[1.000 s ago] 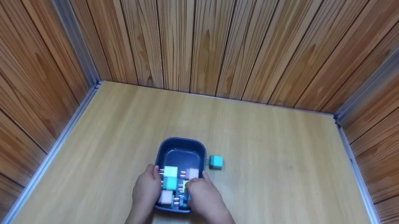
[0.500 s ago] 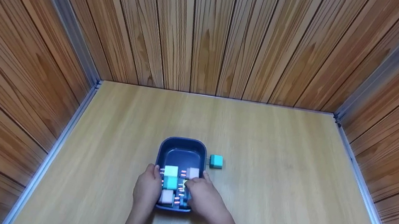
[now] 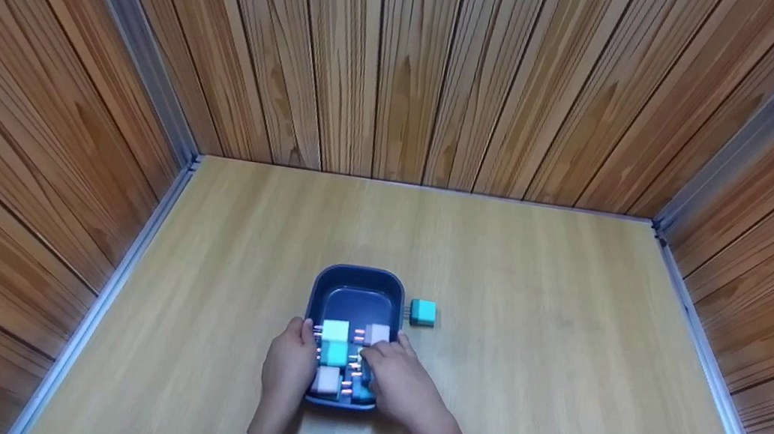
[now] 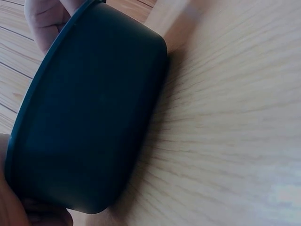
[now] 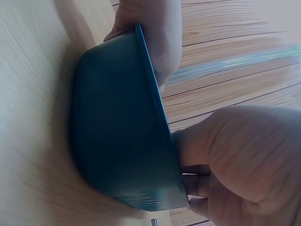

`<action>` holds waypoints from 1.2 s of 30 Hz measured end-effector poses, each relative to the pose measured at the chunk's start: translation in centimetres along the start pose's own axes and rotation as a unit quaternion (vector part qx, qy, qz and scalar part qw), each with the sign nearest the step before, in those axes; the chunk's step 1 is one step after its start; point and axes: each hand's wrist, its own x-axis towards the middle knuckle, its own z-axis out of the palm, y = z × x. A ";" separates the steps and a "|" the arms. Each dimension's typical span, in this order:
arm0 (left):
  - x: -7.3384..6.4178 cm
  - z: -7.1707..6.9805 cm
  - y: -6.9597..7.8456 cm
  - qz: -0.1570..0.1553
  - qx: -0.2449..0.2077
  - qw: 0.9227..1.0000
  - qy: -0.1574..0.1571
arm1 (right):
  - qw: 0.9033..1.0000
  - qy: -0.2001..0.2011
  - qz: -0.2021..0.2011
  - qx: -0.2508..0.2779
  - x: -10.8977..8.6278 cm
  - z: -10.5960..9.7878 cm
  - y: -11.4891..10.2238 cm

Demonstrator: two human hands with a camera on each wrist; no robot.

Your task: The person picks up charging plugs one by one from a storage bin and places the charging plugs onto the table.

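A dark blue tub (image 3: 358, 273) sits on the table in front of me. My left hand (image 3: 288, 368) grips its left wall, thumb up at the rim and fingers wrapped outside in the left wrist view. Over the right rim bends my right hand (image 3: 408, 389). Its thumb (image 5: 190, 146) goes over the rim, with curled fingers beside it; I cannot tell whether it pinches the wall or a plug. Inside the tub's near half lie several cube plugs with metal prongs: a pale mint plug (image 3: 335, 330), a teal plug (image 3: 334, 353), whitish ones and a blue piece (image 3: 362, 391).
Outside the tub, close to its right wall, lies another teal plug (image 3: 423, 312), prongs toward the tub. The table (image 3: 533, 306) is bounded by wood-panelled walls (image 3: 408, 68) at the back and both sides, with metal strips along the corners.
My right fingers have shifted slightly, and more of the blue piece shows beside them. The tub, the left hand and the plug outside keep their places; the whole view has drifted a little.
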 end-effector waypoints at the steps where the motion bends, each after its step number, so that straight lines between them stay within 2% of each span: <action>1: 0.0 0.0 0.0 0.000 0.001 1.000 0.001 | 1.000 0.001 -0.003 0.000 0.0 0.0 0.0; 10: 0.1 -0.1 0.1 0.007 0.010 1.000 0.012 | 0.999 0.019 -0.043 -0.009 0.0 -0.2 0.4; 17: 0.1 -0.1 0.1 -0.004 -0.001 1.000 0.002 | 0.998 0.031 -0.053 -0.010 -0.2 -0.4 0.3; 21: 0.2 -0.1 -0.2 0.002 0.012 1.000 0.006 | 0.997 0.046 -0.066 -0.016 -0.2 -0.6 0.5; 36: 0.1 0.1 -0.1 0.005 0.013 1.000 0.007 | 0.995 0.088 -0.038 0.008 -0.7 -1.9 1.6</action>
